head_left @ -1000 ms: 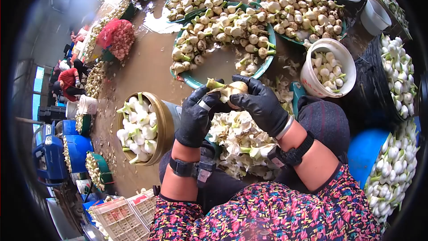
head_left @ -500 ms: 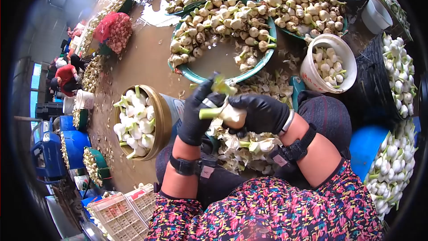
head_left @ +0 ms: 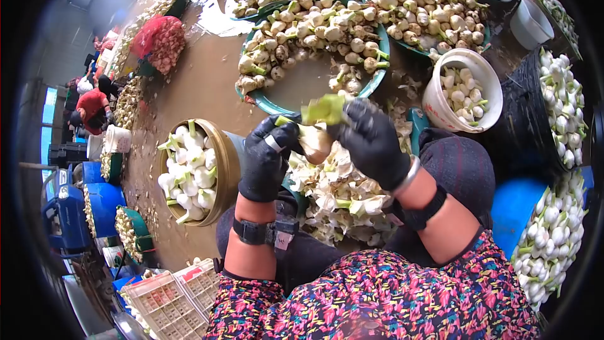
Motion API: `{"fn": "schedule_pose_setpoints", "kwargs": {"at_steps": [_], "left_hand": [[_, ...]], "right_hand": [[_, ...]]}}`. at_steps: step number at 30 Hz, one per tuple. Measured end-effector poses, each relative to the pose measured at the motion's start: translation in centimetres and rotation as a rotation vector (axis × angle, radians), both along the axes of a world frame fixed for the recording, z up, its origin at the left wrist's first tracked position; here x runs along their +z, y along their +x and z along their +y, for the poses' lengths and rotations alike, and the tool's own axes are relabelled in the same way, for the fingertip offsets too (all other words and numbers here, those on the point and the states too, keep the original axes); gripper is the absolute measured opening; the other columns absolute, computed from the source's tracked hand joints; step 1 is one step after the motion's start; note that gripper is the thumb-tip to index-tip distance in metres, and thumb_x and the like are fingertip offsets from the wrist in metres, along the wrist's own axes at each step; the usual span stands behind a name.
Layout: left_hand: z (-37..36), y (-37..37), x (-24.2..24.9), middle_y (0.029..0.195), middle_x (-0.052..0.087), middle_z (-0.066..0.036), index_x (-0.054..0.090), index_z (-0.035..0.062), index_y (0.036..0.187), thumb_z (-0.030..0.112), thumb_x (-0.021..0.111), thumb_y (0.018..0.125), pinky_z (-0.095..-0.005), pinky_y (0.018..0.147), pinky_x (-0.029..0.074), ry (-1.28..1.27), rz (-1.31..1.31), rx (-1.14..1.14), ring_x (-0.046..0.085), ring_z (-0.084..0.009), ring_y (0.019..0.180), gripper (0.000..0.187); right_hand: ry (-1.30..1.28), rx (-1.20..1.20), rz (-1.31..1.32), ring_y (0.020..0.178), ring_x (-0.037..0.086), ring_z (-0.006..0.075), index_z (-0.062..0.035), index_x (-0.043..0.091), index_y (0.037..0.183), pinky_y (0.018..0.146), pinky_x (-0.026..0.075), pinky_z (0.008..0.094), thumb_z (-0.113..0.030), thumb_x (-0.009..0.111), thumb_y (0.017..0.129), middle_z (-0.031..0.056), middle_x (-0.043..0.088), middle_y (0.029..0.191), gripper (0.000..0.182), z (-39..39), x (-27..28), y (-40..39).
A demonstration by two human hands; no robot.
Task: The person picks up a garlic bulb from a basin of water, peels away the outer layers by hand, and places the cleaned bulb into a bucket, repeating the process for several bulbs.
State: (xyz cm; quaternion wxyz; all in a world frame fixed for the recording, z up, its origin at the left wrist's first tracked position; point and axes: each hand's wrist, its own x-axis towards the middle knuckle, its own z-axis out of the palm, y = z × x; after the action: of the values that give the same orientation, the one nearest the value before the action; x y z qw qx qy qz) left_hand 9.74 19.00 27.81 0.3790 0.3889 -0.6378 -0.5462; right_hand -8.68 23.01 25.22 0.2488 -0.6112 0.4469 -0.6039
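In black gloves, both of my hands are raised over a heap of peeled garlic skins (head_left: 343, 198). My left hand (head_left: 267, 157) is closed round the green stem of a garlic bulb (head_left: 315, 143), whose round end points right and down. My right hand (head_left: 375, 145), just to the right of the bulb, pinches a yellow-green strip of leaf skin (head_left: 324, 109) above it. Behind the hands is a green basin (head_left: 382, 38) of unpeeled bulbs and murky water. A tan bucket (head_left: 229, 173) of white trimmed bulbs stands to the left.
A white bucket (head_left: 433, 99) of peeled bulbs stands right, beside a black tub (head_left: 519, 110) of white bulbs. Another basin (head_left: 486, 36) of garlic lies behind. A red net bag (head_left: 165, 44), plastic crates (head_left: 167, 305) and a person in red (head_left: 93, 106) are at the left.
My right hand has moved up and right from the bulb, with the leaf strip now in its fingers. My left hand has shifted slightly left, and the bulb has tilted downward.
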Motion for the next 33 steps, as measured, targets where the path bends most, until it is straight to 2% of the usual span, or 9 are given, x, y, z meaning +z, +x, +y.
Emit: {"fn": "schedule_pose_setpoints", "kwargs": {"at_steps": [2,3,5,9,11,14,19,28,33], "left_hand": [[-1.5,1.7,-1.1,0.086,0.061,-0.01,0.06,-0.0028,0.088,0.001,0.052,0.08,-0.0278,0.063,0.049,-0.245,-0.046,-0.02,0.059,-0.0148,0.068,0.012],[-1.3,1.6,0.0,0.092,0.06,-0.011,0.06,-0.0036,0.093,0.003,0.052,0.081,-0.0294,0.064,0.05,-0.43,-0.406,0.103,0.059,-0.0177,0.07,0.016],[-1.5,1.8,0.5,0.097,0.059,-0.011,0.057,-0.0049,0.102,0.004,0.052,0.08,-0.0308,0.07,0.051,0.348,0.385,0.174,0.06,-0.0195,0.077,0.024],[-0.6,1.1,0.0,0.102,0.059,-0.012,0.053,-0.0062,0.11,0.006,0.053,0.08,-0.0307,0.077,0.05,0.305,0.505,0.098,0.06,-0.0197,0.084,0.032],[-0.3,0.6,0.2,0.108,0.058,-0.013,0.052,-0.0068,0.112,0.005,0.052,0.079,-0.03,0.081,0.049,0.297,0.393,0.071,0.059,-0.0192,0.091,0.035],[0.0,-0.4,0.8,0.109,0.059,-0.013,0.053,-0.0059,0.112,0.004,0.054,0.078,-0.0295,0.084,0.047,0.329,0.339,0.012,0.057,-0.019,0.095,0.035],[-0.1,-0.9,0.7,0.107,0.061,-0.011,0.058,-0.0037,0.109,-0.001,0.056,0.077,-0.0303,0.09,0.042,0.278,0.241,-0.022,0.056,-0.0186,0.099,0.032],[0.2,-1.1,0.9,0.103,0.063,-0.011,0.061,-0.0024,0.104,-0.003,0.059,0.078,-0.0285,0.082,0.047,-0.098,-0.052,-0.05,0.058,-0.0159,0.094,0.026],[-0.1,-0.6,1.3,0.093,0.064,-0.008,0.06,-0.0032,0.103,-0.001,0.057,0.08,-0.0253,0.073,0.048,0.121,0.096,0.142,0.058,-0.0127,0.08,0.023]], "right_hand": [[0.145,0.287,0.506,0.076,0.057,0.0357,-0.0006,0.06,0.091,0.07,0.046,0.0408,-0.014,0.057,0.077,0.0192,0.059,0.082,0.019,1.7,1.0,0.4],[0.34,0.537,0.782,0.082,0.059,0.0347,0.0005,0.06,0.094,0.072,0.047,0.0395,-0.015,0.056,0.079,0.0196,0.061,0.087,0.021,2.3,0.6,1.0],[0.662,0.811,0.879,0.087,0.059,0.0353,-0.002,0.061,0.098,0.077,0.046,0.042,-0.021,0.057,0.078,0.0195,0.062,0.091,0.028,3.5,-1.4,1.9],[0.578,0.222,0.534,0.092,0.06,0.0289,-0.0053,0.055,0.115,0.081,0.046,0.0361,-0.025,0.068,0.073,0.0172,0.061,0.101,0.049,2.2,-1.3,-0.1],[0.597,0.096,-0.047,0.092,0.059,0.0215,-0.0048,0.057,0.114,0.083,0.045,0.0322,-0.016,0.072,0.069,0.0129,0.061,0.101,0.048,1.3,1.6,-1.5],[0.271,0.03,-0.238,0.087,0.059,0.0284,-0.0058,0.058,0.105,0.078,0.047,0.0345,-0.018,0.069,0.068,0.0144,0.059,0.089,0.041,0.4,0.3,-0.6],[0.242,0.16,0.043,0.091,0.057,0.0163,-0.0019,0.062,0.103,0.083,0.044,0.0302,-0.01,0.073,0.068,0.0087,0.062,0.094,0.038,0.1,-0.1,-1.5],[0.119,0.029,0.28,0.071,0.057,0.0341,-0.0075,0.057,0.076,0.062,0.046,0.0422,-0.009,0.058,0.069,0.0154,0.056,0.075,0.008,0.2,0.0,-0.5],[0.371,0.224,0.77,0.077,0.06,0.0324,-0.0073,0.06,0.081,0.067,0.048,0.0415,-0.013,0.052,0.073,0.0142,0.061,0.079,0.012,1.9,-0.8,2.1]]}}
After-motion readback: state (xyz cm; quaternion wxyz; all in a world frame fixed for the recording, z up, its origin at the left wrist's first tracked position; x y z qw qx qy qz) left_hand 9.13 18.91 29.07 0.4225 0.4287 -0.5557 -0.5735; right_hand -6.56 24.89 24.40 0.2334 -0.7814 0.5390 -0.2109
